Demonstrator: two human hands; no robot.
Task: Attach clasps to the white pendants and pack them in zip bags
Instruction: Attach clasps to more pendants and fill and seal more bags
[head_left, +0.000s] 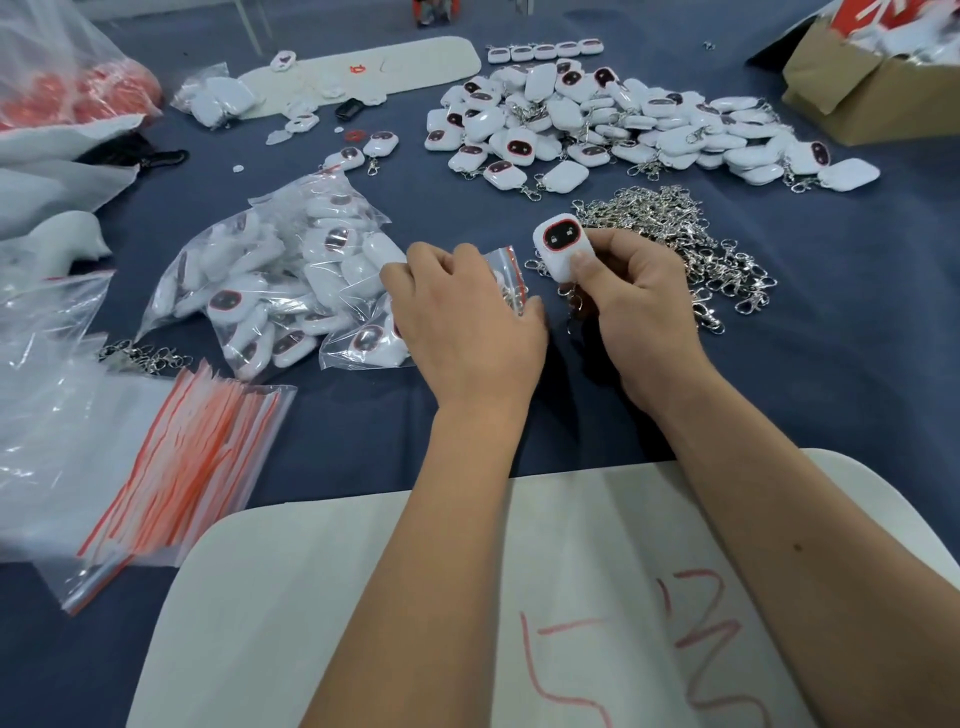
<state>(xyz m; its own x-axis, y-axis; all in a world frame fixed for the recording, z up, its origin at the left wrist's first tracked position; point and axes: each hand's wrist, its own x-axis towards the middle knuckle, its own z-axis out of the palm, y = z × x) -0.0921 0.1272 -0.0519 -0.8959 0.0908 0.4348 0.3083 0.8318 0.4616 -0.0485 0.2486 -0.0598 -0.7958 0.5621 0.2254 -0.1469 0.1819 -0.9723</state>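
From the head camera, both forearms reach out over a white board (363, 597) scrawled with red marks, lying at the near edge of the blue-covered bench (831, 364).

The right hand (639, 306) is raised a little, wrist bent — its thumb lies across the lower front of a white pendant (562, 249) and the fingers are curled behind it, so the pendant is pinched upright with its dark, red-rimmed face turned toward the camera. A bit of silvery clasp chain dangles under it, partly hidden by the palm.

The left hand (467, 317) lies palm down, knuckles up, fingers bent over a small zip bag (506, 267) with a red seal strip; the fingertips are hidden, so whether they pinch the bag or only press on it I cannot tell. The two hands are just beside each other, not touching.

Just right of the held pendant lies a heap of metal clasps (685, 244). Beyond it — a wide pile of pendants (597, 124), many with clasps already on. Left of the left hand sits a big clear bag of packed pendants (275, 280), and nearer the camera a stack of empty zip bags (192, 457) with red strips. A cardboard box (872, 88) stands at the far right corner, and a plastic sack of red things (67, 88) at the far left.
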